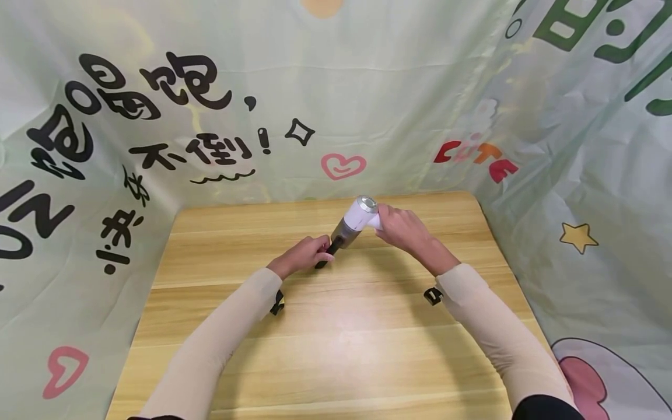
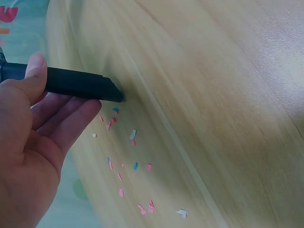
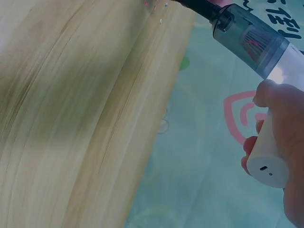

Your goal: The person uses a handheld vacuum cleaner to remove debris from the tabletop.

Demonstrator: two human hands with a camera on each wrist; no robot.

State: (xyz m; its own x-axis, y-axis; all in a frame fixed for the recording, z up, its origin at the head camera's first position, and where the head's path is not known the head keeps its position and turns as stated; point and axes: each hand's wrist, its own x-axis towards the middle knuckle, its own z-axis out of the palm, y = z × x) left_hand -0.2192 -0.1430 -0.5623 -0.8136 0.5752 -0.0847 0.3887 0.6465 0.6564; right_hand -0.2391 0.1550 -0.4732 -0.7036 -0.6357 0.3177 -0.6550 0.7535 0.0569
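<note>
A white handheld vacuum cleaner (image 1: 359, 214) with a smoky clear dust cup (image 3: 251, 40) is held tilted over the wooden table, its black nozzle (image 2: 80, 84) pointing down and left. My right hand (image 1: 403, 228) grips the white handle (image 3: 267, 164). With thumb and fingers, my left hand (image 1: 304, 255) holds the black nozzle near its slanted tip. Several small pink, blue and white paper scraps (image 2: 120, 192) lie scattered on the table close to that tip. Inside the dust cup, a filter with a bit of pink shows.
The wooden table (image 1: 336, 350) has its far edge just beyond the vacuum. Printed cloth (image 1: 399, 105) with dark lettering and hearts hangs behind it and along both sides. Dark wrist straps or mounts (image 1: 433, 296) hang below both sleeves.
</note>
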